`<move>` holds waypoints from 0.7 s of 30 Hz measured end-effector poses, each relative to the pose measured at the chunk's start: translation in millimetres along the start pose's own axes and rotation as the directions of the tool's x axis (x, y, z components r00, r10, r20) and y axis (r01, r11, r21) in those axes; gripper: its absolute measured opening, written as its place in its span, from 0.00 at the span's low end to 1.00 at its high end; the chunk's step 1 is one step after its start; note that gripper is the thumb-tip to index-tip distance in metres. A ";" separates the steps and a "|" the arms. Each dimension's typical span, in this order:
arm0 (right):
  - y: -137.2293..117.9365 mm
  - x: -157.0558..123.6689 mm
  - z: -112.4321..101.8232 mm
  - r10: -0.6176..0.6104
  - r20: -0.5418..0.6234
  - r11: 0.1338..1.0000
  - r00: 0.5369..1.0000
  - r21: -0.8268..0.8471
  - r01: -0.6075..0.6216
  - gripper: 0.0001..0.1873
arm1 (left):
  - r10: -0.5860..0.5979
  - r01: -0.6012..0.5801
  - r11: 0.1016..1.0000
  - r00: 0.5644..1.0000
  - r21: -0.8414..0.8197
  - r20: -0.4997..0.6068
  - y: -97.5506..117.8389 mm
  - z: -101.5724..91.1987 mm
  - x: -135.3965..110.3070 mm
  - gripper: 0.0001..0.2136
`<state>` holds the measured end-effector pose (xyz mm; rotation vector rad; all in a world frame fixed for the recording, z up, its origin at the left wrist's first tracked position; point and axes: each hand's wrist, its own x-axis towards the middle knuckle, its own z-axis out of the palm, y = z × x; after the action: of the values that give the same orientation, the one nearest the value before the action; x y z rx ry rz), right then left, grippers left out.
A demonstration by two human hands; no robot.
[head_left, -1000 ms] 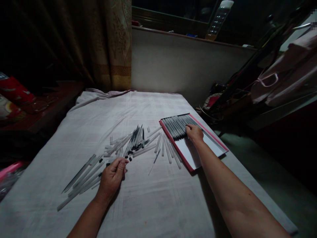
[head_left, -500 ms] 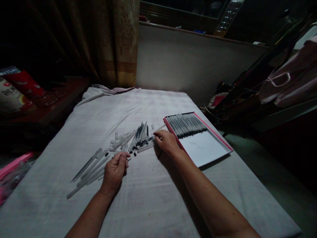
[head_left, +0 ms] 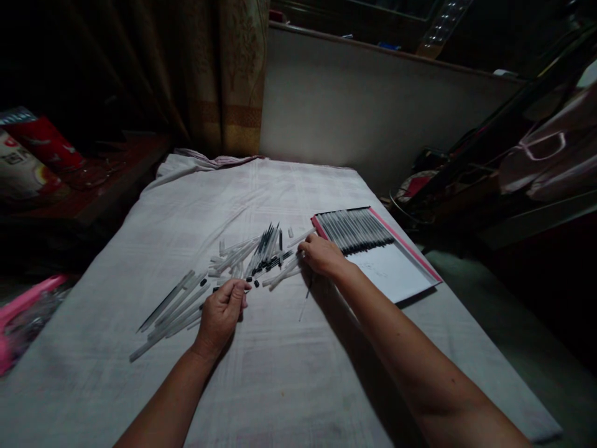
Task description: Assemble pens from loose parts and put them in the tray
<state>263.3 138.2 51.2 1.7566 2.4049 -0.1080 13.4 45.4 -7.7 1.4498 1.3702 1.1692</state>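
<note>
My left hand (head_left: 222, 314) is closed near the front of a loose pile, thumb pressed against curled fingers; what it pinches is hidden. My right hand (head_left: 321, 254) reaches to the pile's right side, fingers pinched together. A thin pen refill (head_left: 305, 302) slants down from beneath that hand, its upper end hidden. The pile mixes clear pen barrels (head_left: 237, 256) and dark-tipped pen parts (head_left: 267, 246). Small black plugs (head_left: 256, 284) lie just beyond my left fingertips. Longer clear tubes (head_left: 180, 311) fan out at the left.
A shallow red-edged box (head_left: 422, 256) at the right holds a row of black-ended pens (head_left: 357, 230). A checked white cloth (head_left: 261, 386) covers the table. At the left are a pink-rimmed item (head_left: 32, 298) and a side table (head_left: 93, 199). A curtain (head_left: 240, 74) hangs behind.
My right hand has moved slightly rightward, and the thin refill beneath it has shifted and steepened. A clear tube near its fingers lies at a new angle. The view has tilted slightly down.
</note>
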 end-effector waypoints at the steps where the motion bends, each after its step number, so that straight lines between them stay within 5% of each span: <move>1: 0.5 1.1 -1.2 -0.015 0.007 1.000 1.000 -0.017 0.016 0.16 | -0.002 0.002 1.000 1.000 0.005 0.003 0.1 0.0 -0.1 0.17; 7: 3.4 -2.6 4.2 -0.085 -0.037 0.996 0.996 -0.034 0.084 0.13 | 0.006 -0.007 0.998 1.000 0.060 0.009 2.2 0.6 0.3 0.17; 14: -10.5 -21.1 12.7 -0.083 -0.279 0.992 0.957 0.072 0.107 0.15 | 0.105 -0.097 0.962 0.994 0.255 -0.015 1.4 0.6 -0.2 0.15; 16: -22.8 -29.3 14.0 -0.182 -0.327 0.973 0.927 0.073 0.217 0.14 | 0.289 -0.250 0.891 0.956 0.379 -0.050 3.1 0.4 0.1 0.14; 18: -36.9 -37.0 16.7 -0.300 -0.369 0.936 0.880 0.063 0.346 0.13 | 0.486 -0.410 0.766 0.874 0.495 -0.029 5.1 0.7 0.2 0.14; 21: -55.9 -44.9 23.8 -0.394 -0.457 0.877 0.797 0.072 0.475 0.11 | 0.594 -0.536 0.589 0.795 0.604 0.126 6.6 1.7 -1.0 0.15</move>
<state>225.5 75.2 33.4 1.3522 3.1944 0.0100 16.7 43.9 -1.9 2.4873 1.4700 1.2242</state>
